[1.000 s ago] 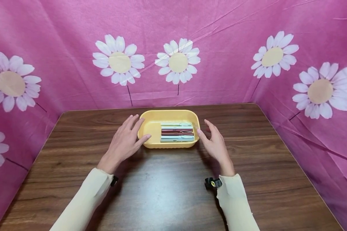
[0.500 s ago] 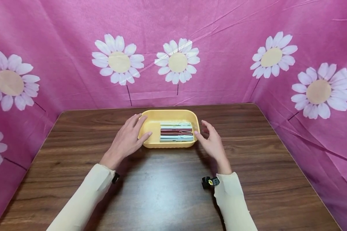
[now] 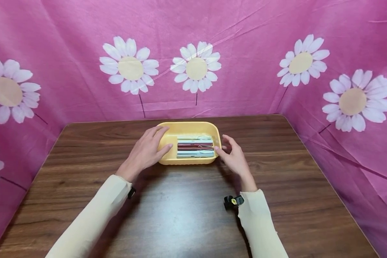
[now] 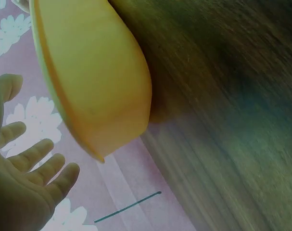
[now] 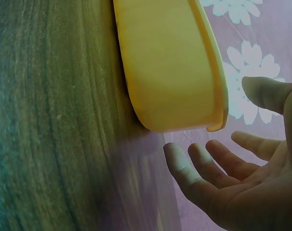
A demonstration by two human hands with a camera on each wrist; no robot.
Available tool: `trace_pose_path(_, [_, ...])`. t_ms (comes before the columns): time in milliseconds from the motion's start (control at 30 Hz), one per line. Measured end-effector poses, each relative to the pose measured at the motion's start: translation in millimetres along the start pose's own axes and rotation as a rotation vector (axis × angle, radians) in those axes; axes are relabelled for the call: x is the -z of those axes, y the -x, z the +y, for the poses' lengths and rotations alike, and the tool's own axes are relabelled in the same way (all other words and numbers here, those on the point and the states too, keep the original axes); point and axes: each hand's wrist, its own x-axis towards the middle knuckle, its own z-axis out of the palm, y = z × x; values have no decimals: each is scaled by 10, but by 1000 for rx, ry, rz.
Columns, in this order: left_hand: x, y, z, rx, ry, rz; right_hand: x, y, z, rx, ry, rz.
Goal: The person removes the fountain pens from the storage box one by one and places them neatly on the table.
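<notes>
A yellow plastic tray (image 3: 167, 161) with rounded corners stands near the back of the table. Several pens (image 3: 195, 147) with wire clips lie side by side in its right half, pale green, white, dark red and silvery blue. My left hand (image 3: 143, 150) hovers at the tray's left end, fingers spread and overlapping the rim in the head view. At the opposite end, my right hand (image 3: 235, 156) has its thumb by the rim. Loosely bent fingers (image 5: 203, 168) show in the right wrist view, apart from the tray's outer wall. The left wrist view also shows a gap between fingers and tray.
The brown wood-grain table (image 3: 180, 215) reaches back to a pink cloth (image 3: 245, 71) printed with white daisies, which also hangs along both sides. A black wrist device (image 3: 233, 201) sits at the right cuff.
My left hand has moved right and further over the tray's left end. My right hand has shifted slightly left. The whole scene has slid a little left in view; the pens lie as before.
</notes>
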Motion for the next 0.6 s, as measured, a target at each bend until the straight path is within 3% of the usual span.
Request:
trace_pose_path(267, [-35,-85,6,45,50,-27,-33,-14,29,-80,-135,-56])
trace_pose_path(600, [-66,-179,36,64,97,-45,-47,-1,18,-113,-235,-64])
